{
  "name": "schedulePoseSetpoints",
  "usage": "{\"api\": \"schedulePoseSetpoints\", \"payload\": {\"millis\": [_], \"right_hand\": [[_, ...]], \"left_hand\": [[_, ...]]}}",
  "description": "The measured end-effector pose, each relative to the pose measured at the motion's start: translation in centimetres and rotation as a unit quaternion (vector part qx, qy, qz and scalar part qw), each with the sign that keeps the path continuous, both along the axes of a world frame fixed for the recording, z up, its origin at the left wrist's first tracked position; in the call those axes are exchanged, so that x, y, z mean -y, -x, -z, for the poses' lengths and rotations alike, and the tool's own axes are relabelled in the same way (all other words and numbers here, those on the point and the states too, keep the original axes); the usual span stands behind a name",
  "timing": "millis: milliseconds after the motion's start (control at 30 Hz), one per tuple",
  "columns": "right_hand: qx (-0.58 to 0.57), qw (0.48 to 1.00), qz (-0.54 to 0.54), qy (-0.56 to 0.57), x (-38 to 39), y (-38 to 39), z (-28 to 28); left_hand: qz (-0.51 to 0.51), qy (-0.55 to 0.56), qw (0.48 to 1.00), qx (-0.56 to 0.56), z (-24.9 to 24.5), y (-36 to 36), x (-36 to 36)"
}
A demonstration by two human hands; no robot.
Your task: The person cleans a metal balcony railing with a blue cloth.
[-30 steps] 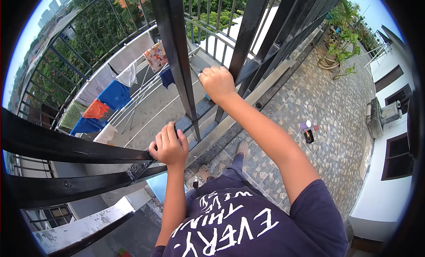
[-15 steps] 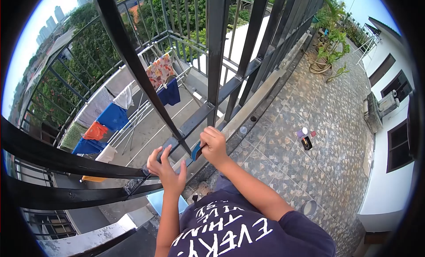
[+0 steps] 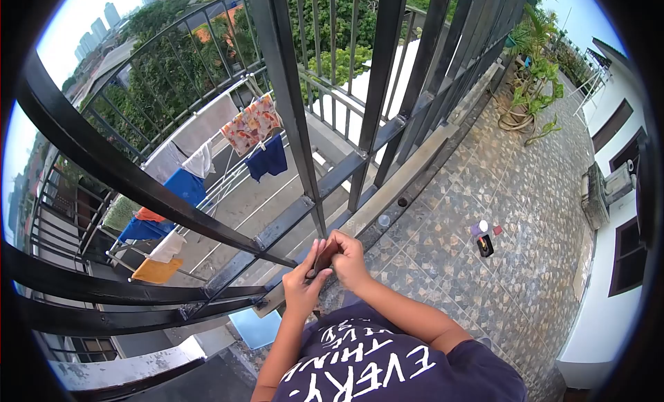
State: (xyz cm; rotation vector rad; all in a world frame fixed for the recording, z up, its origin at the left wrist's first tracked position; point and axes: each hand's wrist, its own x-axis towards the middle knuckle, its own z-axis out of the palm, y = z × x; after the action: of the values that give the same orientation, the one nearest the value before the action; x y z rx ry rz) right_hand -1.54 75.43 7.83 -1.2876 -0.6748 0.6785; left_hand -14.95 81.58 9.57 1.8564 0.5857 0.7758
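Both hands meet in front of my body, just on the near side of the black metal railing. Between them is a small brown piece of sandpaper, bent into a curve. My left hand is closed on its left edge, the thumb lying across the near side. My right hand grips the other edge with its fingers curled. Neither hand touches the railing bars. Fingers cover part of the sandpaper.
Past the railing a drying rack holds laundry, including a patterned cloth. A black container stands on the tiled floor to the right, beside small items. Potted plants line the far walkway. A light blue panel lies below my left arm.
My left hand has left the railing and moved right to take hold of the sandpaper. My right hand has drawn it back from the bar; its brown side shows instead of blue.
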Motion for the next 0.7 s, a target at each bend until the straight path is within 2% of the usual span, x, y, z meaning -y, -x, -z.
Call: {"api": "schedulePoseSetpoints", "payload": {"millis": [33,67,167,233,267,333,367,400,433,467,500,533,567,633,667,700], "right_hand": [[-0.006,0.999,-0.034,-0.001,0.1,-1.5,-0.2],[-0.015,0.997,-0.07,0.001,0.2,-2.7,-1.1],[-0.039,0.97,-0.239,-0.008,0.7,-6.6,-3.5],[-0.069,0.946,-0.317,-0.028,0.6,-8.4,-4.5],[0.008,0.937,-0.35,-0.023,0.3,-9.7,-4.1],[-0.01,0.937,-0.346,-0.039,0.6,-10.2,-3.9],[-0.018,0.937,-0.345,-0.047,0.6,-10.4,-4.1],[-0.02,0.903,-0.424,-0.064,0.4,-11.2,-3.6],[-0.087,0.883,-0.459,-0.055,0.5,-11.3,-3.7],[-0.152,0.857,-0.49,-0.045,0.6,-10.9,-4.1],[-0.217,0.826,-0.518,-0.033,0.8,-10.7,-4.2],[-0.24,0.839,-0.489,-0.01,0.7,-10.8,-2.6],[-0.208,0.85,-0.483,-0.04,0.7,-11.1,-3.0],[-0.142,0.867,-0.467,-0.099,0.6,-12.0,-4.5],[-0.156,0.869,-0.458,-0.108,0.8,-12.1,-4.9],[-0.077,0.891,-0.433,-0.114,0.8,-12.6,-5.3]], "left_hand": [[-0.023,0.002,1.0,-0.014,0.2,-0.8,0.1],[-0.095,0.013,0.995,0.033,0.2,-2.3,0.5],[-0.13,0.063,0.989,-0.018,-0.6,-3.3,-0.1],[-0.093,0.054,0.994,-0.036,-2.8,-4.2,-0.8],[-0.068,0.064,0.995,-0.038,-3.8,-4.6,-1.2],[0.009,0.061,0.998,-0.015,-3.0,-5.0,-2.0],[0.001,0.045,0.999,-0.009,-3.6,-5.8,-1.6],[-0.007,0.029,1.0,-0.002,-4.4,-6.8,-1.0],[-0.016,0.013,1.0,0.004,-4.9,-7.6,-0.6],[-0.049,0.056,0.997,-0.015,-4.4,-8.1,-0.2],[-0.124,-0.002,0.992,-0.021,-4.0,-8.9,0.3],[-0.196,-0.06,0.978,-0.029,-3.8,-9.7,0.9],[-0.264,-0.117,0.957,-0.04,-3.8,-10.2,1.4],[-0.261,-0.062,0.963,0.023,-3.3,-10.6,1.2],[-0.26,-0.033,0.963,0.057,-3.1,-10.8,1.0],[-0.26,-0.004,0.961,0.091,-3.2,-11.1,0.9]]}}
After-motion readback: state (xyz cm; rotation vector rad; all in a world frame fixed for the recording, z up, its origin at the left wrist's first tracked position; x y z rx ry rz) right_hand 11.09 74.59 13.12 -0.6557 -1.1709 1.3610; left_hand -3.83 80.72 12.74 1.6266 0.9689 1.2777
